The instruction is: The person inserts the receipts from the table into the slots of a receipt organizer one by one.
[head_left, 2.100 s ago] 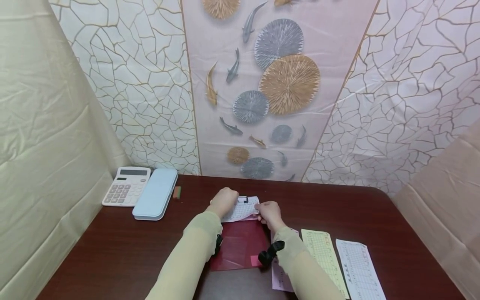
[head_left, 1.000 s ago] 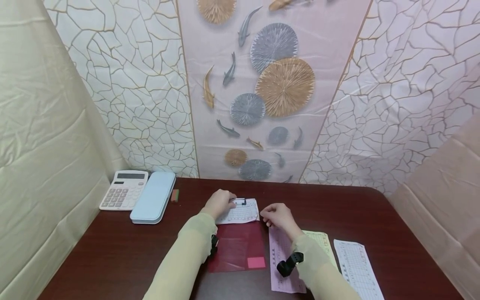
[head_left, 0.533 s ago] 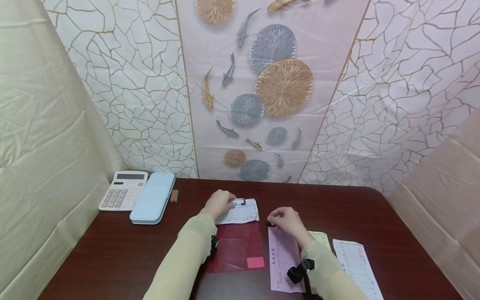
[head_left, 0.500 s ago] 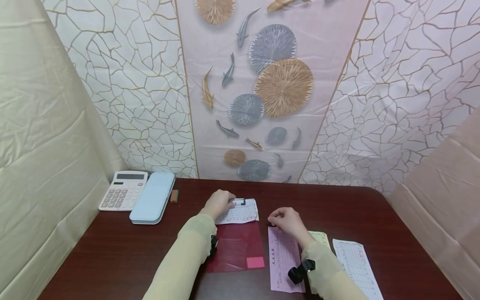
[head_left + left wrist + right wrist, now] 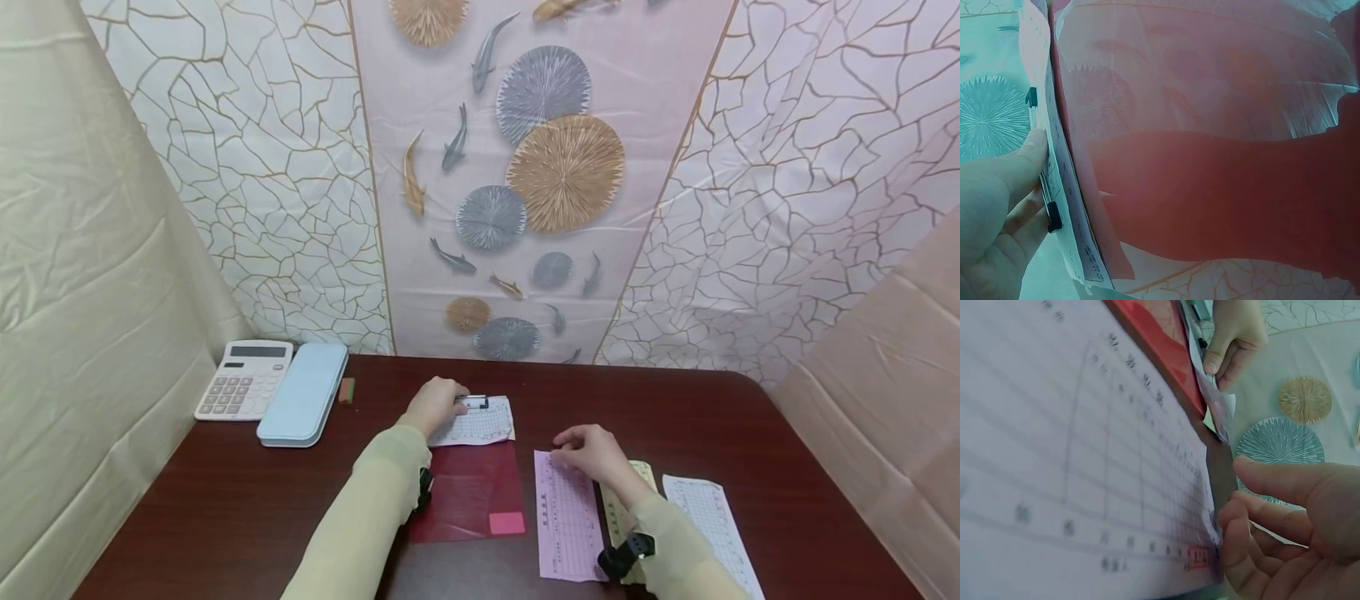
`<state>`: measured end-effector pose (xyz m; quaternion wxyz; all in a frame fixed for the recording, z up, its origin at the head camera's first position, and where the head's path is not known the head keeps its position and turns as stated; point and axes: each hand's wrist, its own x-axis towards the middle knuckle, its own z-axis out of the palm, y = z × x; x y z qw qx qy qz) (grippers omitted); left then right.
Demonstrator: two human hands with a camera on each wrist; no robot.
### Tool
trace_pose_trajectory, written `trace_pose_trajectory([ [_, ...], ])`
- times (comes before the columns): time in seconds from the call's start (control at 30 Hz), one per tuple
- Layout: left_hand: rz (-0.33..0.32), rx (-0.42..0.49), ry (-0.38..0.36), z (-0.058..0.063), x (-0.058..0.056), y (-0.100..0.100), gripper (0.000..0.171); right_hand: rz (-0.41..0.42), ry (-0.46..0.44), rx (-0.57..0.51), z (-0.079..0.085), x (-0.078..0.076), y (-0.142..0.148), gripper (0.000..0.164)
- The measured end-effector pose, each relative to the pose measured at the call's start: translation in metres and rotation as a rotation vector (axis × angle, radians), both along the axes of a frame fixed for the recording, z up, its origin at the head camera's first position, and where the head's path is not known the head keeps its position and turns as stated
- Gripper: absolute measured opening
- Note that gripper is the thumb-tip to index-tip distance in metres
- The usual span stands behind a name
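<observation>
My left hand (image 5: 435, 406) holds the metal clip (image 5: 477, 402) at the top of a translucent red file folder (image 5: 461, 492). Its thumb lies on the clip bar between two black ends in the left wrist view. Under the clip is a white printed form (image 5: 483, 427), with another sheet edge (image 5: 1088, 250) showing beneath. My right hand (image 5: 595, 455) is over the top end of a purple printed form (image 5: 567, 525), its fingers bent and the thumb apart from them. In the right wrist view the fingertips are right at the edge of the purple form (image 5: 1097, 450).
Right of the purple form lie a yellow form (image 5: 617, 521), partly under my right arm, and a bluish-white form (image 5: 705, 508). Back left are a calculator (image 5: 243, 383), a light blue case (image 5: 303, 396) and a small eraser-like block (image 5: 347, 390). A patterned cloth (image 5: 562, 275) hangs behind the table.
My right hand has let go of the white form's corner and moved right to the top of the purple form. The form now lies flatter. My left hand stays at the clip.
</observation>
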<state>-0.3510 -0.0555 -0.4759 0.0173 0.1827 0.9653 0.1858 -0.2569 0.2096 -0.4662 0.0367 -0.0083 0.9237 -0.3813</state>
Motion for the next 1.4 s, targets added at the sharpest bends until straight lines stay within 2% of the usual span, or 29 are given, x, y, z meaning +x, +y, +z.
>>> trace_pose_trajectory([
  [0.2, 0.006, 0.001, -0.01, -0.0005, -0.002, 0.0004, 0.029, 0.04, 0.037, 0.083, -0.0013, 0.0057, 0.0036, 0.026],
  [0.47, 0.0, -0.002, -0.011, -0.0023, -0.0034, 0.0, 0.027, 0.081, 0.138, 0.216, 0.0004, 0.0078, 0.0041, 0.029],
  [0.67, -0.017, -0.006, 0.014, -0.0004, -0.0027, -0.0003, 0.025, 0.113, 0.163, 0.254, -0.0026, 0.0073, 0.0062, 0.035],
  [0.83, -0.009, -0.003, -0.001, 0.0003, -0.0024, -0.0003, 0.026, 0.136, 0.174, 0.287, -0.0044, 0.0059, 0.0071, 0.037],
  [0.93, -0.006, -0.004, -0.006, 0.0001, -0.002, -0.0006, 0.025, 0.142, 0.173, 0.298, -0.0046, 0.005, 0.0073, 0.035],
  [1.1, -0.01, -0.003, 0.0, 0.0001, -0.0017, -0.0014, 0.024, 0.146, 0.158, 0.295, -0.0038, 0.0039, 0.0067, 0.02],
  [1.4, -0.006, -0.003, -0.008, 0.0006, -0.0019, -0.0013, 0.025, 0.16, 0.159, 0.308, -0.004, 0.0018, 0.0049, 0.018],
])
